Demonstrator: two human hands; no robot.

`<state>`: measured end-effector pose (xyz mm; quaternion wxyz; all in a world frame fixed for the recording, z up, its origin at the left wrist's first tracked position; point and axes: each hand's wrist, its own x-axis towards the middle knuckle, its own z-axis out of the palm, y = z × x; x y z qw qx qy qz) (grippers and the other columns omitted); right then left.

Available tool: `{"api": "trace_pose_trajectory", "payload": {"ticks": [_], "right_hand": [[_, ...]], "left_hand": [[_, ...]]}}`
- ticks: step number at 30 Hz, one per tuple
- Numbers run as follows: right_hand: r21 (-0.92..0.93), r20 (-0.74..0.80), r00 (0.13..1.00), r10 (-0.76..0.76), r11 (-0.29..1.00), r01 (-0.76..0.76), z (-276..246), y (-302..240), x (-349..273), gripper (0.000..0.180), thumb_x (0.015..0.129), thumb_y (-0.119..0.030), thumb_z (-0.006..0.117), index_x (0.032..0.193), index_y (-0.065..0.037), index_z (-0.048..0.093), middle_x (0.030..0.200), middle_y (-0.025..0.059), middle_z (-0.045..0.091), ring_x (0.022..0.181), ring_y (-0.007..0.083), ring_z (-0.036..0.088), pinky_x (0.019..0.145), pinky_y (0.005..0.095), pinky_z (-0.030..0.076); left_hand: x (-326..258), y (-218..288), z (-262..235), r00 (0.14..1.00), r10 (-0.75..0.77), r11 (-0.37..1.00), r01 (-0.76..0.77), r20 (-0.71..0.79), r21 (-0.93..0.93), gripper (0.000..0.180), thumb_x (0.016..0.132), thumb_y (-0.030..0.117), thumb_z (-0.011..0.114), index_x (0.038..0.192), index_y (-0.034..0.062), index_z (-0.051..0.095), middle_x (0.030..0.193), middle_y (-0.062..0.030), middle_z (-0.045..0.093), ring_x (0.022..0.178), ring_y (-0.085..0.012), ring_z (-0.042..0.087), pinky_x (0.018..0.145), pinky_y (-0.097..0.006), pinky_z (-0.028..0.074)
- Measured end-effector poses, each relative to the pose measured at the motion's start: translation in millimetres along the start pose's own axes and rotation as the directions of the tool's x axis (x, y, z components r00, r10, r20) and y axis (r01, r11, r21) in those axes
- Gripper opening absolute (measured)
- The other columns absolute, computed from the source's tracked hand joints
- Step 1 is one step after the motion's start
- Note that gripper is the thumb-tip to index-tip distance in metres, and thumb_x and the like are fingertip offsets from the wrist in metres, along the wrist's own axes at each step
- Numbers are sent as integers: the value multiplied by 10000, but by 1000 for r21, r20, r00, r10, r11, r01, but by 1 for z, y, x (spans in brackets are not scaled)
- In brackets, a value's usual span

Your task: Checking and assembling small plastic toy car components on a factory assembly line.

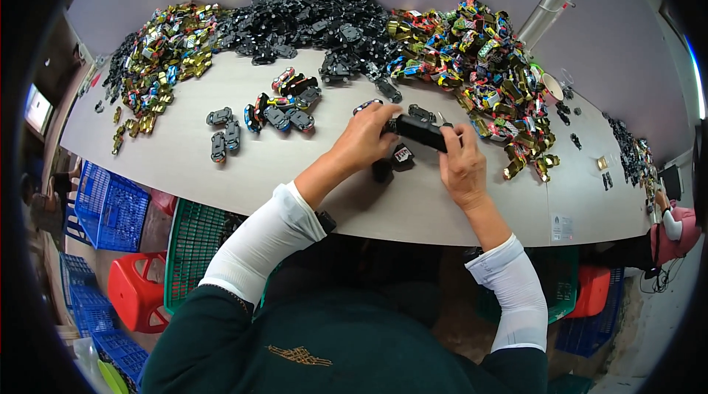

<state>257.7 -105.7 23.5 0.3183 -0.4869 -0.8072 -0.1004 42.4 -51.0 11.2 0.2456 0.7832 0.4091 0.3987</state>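
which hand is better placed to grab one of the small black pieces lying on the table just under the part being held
Probably the left hand: the small black pieces lie just below its fingers, nearer than to the right hand. Both hands grip the black part, so either would need to let go first.

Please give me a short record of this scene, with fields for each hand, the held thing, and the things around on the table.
left hand: grips the left end of the black toy car part, fingers curled over it
right hand: holds the right end of the same part
held thing: black toy car part, raised just above the table
under the hands: small dark pieces lying on the table
near left: small group of finished toy cars
far edge: long heap of black, gold and multicoloured car parts
below the table: blue crate, red stool
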Motion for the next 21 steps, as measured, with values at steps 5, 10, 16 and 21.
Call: {"api": "trace_pose_trajectory", "payload": {"ticks": [5,10,16,21], "right_hand": [[287,-61,980,189,944,-165,-12,8,12,517,663,63,643,1154,-23,505,1042,138,485,803,261,605,656,326,518],[748,283,890,358,499,-438,-55,-24,25,533,714,89,664,1207,-13,491,1049,60,526,850,121,607,754,259,529],[819,-34,975,218,565,-98,-145,-100,49,681,676,91,569,1327,84,372,1099,179,570,722,126,591,581,217,485],[685,-43,988,-152,715,139,-251,-146,-44,781,714,-20,594,1382,134,221,1169,317,543,588,158,621,581,201,508]], "left_hand": [[12,6,-15,999,-32,984,26,-28,-178,408,849,43,606,1244,24,507,1079,-175,598,754,-187,608,687,-296,507],[10,46,-48,971,-73,625,223,228,-748,419,924,103,564,1322,24,456,1149,-104,577,946,-143,599,773,-267,533],[-20,158,-134,995,53,747,-97,-86,-658,361,957,100,476,1289,-41,471,1047,-157,620,896,-199,650,795,-307,556],[-38,145,-198,921,362,460,-312,-145,-831,515,977,84,379,1432,-39,171,1299,-309,460,1196,-358,511,912,-465,519]]}}
